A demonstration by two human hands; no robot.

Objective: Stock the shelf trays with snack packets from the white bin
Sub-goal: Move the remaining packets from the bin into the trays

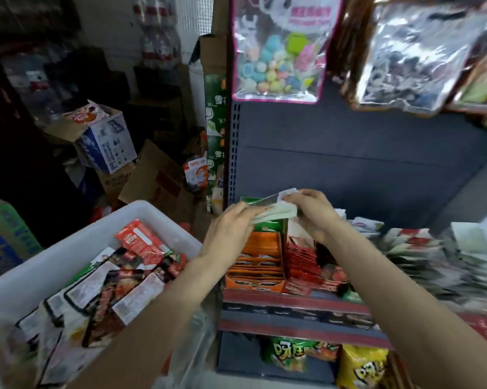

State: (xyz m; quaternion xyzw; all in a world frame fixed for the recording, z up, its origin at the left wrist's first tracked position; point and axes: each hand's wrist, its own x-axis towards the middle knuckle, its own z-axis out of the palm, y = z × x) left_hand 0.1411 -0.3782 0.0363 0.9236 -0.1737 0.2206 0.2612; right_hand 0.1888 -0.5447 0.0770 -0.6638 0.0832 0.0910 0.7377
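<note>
Cardboard cartons crowded the dim stockroom floor at upper left. Both hands, left hand [231, 223] and right hand [315, 210], pinched a thin stack of pale, glossy snack packets [276, 210] between them, seemingly squaring it above the orange cardboard shelf tray [260, 284]. At lower left, the smooth white bin [163, 217] held crinkly packets.

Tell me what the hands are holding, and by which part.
Both hands hold a small stack of pale green snack packets above the shelf trays: left hand at its left end, right hand at its right end.
</note>
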